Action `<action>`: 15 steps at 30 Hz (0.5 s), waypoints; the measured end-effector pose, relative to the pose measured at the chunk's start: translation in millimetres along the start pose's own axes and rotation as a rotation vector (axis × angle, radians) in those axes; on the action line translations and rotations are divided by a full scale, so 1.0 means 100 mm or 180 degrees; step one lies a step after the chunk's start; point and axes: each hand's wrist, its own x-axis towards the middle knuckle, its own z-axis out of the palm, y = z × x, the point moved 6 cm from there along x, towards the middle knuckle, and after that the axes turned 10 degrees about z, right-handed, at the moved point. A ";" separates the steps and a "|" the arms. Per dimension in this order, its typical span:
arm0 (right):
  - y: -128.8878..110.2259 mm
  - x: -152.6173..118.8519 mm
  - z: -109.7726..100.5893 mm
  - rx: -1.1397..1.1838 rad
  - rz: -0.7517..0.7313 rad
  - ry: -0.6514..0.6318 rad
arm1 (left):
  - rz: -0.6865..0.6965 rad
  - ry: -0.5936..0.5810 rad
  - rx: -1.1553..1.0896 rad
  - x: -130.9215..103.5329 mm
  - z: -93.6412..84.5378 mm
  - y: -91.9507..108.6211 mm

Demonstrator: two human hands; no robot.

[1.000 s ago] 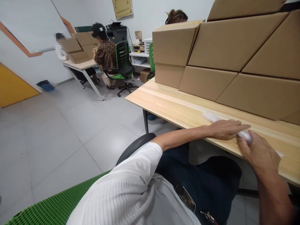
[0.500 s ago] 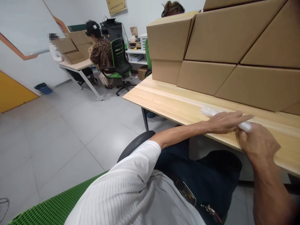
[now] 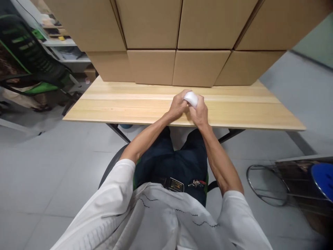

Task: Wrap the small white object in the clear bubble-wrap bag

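Observation:
A white, rounded roll [image 3: 191, 99], perhaps of thin plastic, is held just above the wooden table [image 3: 104, 111] between my two hands. My left hand [image 3: 180, 105] is closed around its left side, and my right hand [image 3: 199, 110] wraps the right side with the thumb near the top. The fingers cover much of the roll, so its full length is hidden. Both wrists are close to the table's front edge.
Stacked cardboard boxes [image 3: 151, 67] form a wall along the back of the table. At the left are a black and green office chair [image 3: 28, 62] and a white shelf [image 3: 62, 43]. A blue-topped stool [image 3: 324, 178] stands at the lower right.
My view has swung right to face the table. The roll earlier lay lengthwise under my outstretched left hand; now both hands are closed around it, close together.

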 end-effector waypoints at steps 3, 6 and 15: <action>0.02 0.02 0.04 0.0402 -0.0060 -0.0125 | 0.0020 0.0076 -0.0305 -0.02 -0.01 -0.02; 0.06 0.05 0.07 0.0747 -0.0251 -0.0117 | 0.0394 0.0237 -0.0767 0.01 0.03 -0.05; 0.21 0.09 0.19 0.1326 -0.0428 0.0038 | 0.0428 0.0744 -0.2536 0.13 0.15 -0.20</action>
